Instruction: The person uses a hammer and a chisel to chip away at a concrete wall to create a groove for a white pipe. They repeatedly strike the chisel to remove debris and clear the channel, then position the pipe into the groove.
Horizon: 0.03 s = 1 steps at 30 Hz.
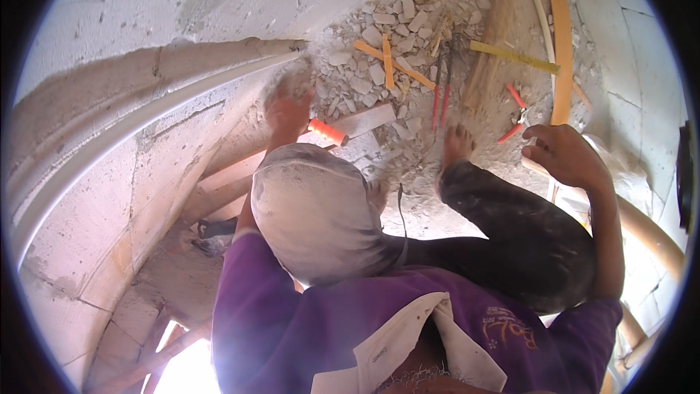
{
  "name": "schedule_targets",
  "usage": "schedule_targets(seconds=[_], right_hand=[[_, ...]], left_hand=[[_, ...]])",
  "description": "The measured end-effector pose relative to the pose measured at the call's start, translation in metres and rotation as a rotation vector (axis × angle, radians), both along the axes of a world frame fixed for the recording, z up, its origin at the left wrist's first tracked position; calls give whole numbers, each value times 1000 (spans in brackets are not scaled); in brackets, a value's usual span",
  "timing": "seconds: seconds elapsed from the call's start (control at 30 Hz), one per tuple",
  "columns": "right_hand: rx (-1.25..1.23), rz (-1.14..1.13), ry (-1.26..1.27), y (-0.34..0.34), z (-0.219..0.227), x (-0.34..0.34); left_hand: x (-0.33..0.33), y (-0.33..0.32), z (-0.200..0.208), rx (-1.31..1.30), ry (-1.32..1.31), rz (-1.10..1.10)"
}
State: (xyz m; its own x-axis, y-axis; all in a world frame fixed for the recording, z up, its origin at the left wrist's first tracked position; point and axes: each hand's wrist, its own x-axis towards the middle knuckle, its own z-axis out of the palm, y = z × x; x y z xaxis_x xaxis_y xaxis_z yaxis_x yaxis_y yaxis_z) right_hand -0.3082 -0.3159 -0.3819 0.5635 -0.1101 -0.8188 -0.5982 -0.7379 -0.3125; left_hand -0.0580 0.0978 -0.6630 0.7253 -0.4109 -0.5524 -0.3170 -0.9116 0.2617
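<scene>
My left hand (287, 112) reaches to the base of the left wall, where a dusty grey patch blurs its fingers. I cannot tell what, if anything, they hold. Close beside it is a tool's orange handle (328, 132), near a pale board (368, 120). My right hand (570, 155) hangs at the right, over my bent leg, fingers loosely curled and apart, with nothing in them. Nearest to it on the ground lie spread pliers (513, 133) with red handles. A long tool with two red handles (441, 106) lies farther left, by my bare foot (458, 144).
Broken rubble (397, 25) covers the corner floor, with orange strips (389, 62) on it. A wooden plank (490, 51), a yellow strip (514, 57) and a long orange strip (561, 55) lie at the right. White conduit (157, 101) runs along the left wall.
</scene>
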Motion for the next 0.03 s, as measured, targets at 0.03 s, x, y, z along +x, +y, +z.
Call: schedule_targets(seconds=[0.03], right_hand=[[-9,-7,25,-1,-1,0]], left_hand=[[3,4,-8,-34,-34,-24]])
